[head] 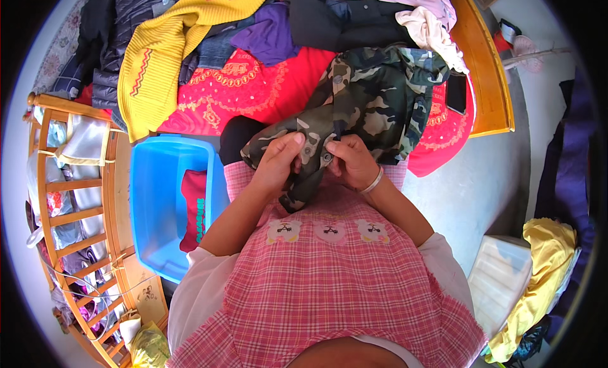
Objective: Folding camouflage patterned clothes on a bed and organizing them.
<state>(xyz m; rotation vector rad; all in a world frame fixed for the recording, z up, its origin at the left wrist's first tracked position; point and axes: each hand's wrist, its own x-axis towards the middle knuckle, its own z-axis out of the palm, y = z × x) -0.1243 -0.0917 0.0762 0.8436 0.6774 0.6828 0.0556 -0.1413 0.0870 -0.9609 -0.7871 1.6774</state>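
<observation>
A camouflage-print garment (375, 102) with snap buttons lies partly across my lap and partly on the red bedspread (308, 73). My left hand (280, 159) pinches one edge of it beside a snap button. On the other side of the opening, my right hand (351, 161) grips the cloth next to a second snap (327, 157). The two edges are close together but apart between my thumbs. Part of the fingers of both hands is hidden behind the fabric.
Left of me stands a blue plastic tub (156, 216) holding a dark red garment (194, 211). Clothes, among them a yellow knit sweater (156, 68) and a purple garment (268, 35), cover the bed's far part. A phone (456, 93) lies near the wooden bed end (484, 68). A wooden rail (76, 220) runs left.
</observation>
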